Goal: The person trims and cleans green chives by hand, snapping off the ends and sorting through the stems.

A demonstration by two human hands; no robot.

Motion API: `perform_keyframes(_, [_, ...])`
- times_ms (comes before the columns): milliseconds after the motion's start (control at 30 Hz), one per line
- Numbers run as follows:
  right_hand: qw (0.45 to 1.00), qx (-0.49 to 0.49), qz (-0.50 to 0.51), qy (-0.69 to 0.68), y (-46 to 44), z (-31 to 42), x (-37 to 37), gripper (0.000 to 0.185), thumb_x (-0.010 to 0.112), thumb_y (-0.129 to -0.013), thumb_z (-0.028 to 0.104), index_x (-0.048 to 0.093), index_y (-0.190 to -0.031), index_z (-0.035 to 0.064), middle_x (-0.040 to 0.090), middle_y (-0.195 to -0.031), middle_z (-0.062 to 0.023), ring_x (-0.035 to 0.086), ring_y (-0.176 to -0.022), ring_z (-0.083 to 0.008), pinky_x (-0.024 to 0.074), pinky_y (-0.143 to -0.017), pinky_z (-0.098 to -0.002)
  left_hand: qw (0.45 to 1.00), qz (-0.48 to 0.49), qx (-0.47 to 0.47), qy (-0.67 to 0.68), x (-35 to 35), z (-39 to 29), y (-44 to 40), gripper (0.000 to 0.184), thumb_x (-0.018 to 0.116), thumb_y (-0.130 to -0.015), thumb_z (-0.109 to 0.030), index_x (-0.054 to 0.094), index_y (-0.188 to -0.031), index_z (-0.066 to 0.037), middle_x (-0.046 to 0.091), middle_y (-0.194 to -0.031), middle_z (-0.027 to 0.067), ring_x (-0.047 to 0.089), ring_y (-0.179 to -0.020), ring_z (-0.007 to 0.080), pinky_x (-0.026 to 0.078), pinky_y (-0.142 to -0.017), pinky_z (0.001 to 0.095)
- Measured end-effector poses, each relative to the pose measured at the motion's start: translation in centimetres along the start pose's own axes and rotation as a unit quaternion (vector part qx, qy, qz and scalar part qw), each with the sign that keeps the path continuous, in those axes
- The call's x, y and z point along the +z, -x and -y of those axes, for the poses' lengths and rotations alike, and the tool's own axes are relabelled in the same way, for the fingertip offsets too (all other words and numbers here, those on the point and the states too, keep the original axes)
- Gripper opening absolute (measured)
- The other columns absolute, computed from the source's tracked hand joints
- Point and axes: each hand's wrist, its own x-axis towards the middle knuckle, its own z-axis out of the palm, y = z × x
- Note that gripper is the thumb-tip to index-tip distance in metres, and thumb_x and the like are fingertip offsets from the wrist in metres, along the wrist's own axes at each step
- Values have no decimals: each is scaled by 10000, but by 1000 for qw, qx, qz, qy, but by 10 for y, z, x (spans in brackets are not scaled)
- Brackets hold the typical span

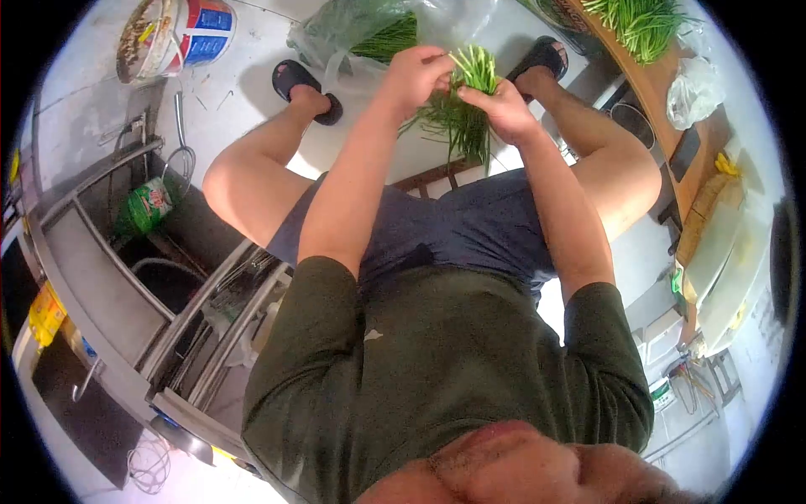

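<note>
A bunch of thin green stalks with pale ends (477,70) is gripped by my right hand (506,109), whose thumb lies across it. The long leaves hang down below that hand, between my knees. Close to the pale ends, on their left side, my left hand (415,77) is closed in a pinch. What lies between its fingertips is too small to make out. Behind the hands, an open clear plastic bag (340,38) on the floor holds more green stalks (388,40).
A dirty white bucket (164,42) stands at the upper left. On the right, a wooden surface (651,92) carries another green bunch (640,25), a white plastic bag (695,91) and a phone (685,154). A metal rack (117,252) with a green bottle (149,204) is on the left.
</note>
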Motion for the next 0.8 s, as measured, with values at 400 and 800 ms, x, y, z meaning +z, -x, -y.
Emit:
perform_keyframes(400, [967, 112, -218, -63, -36, 8, -26, 146, 648, -882, 54, 584, -987, -25, 634, -835, -91, 639, -753, -209, 533, -689, -331, 849, -64, -94, -515, -92, 228, -71, 265, 611, -856, -287, 694, -974, -64, 679, -942, 201, 646, -908, 384, 521, -781, 468])
perform_keyframes(800, [936, 224, -263, -65, -61, 10, -20, 105, 638, -888, 48, 602, -942, -35, 644, -834, -99, 629, -732, -191, 512, -699, -304, 806, -49, -83, -584, -72, 312, -102, 331, 560, -858, -277, 596, -1149, -122, 664, -1093, 142, 621, -1027, 371, 502, -836, 521])
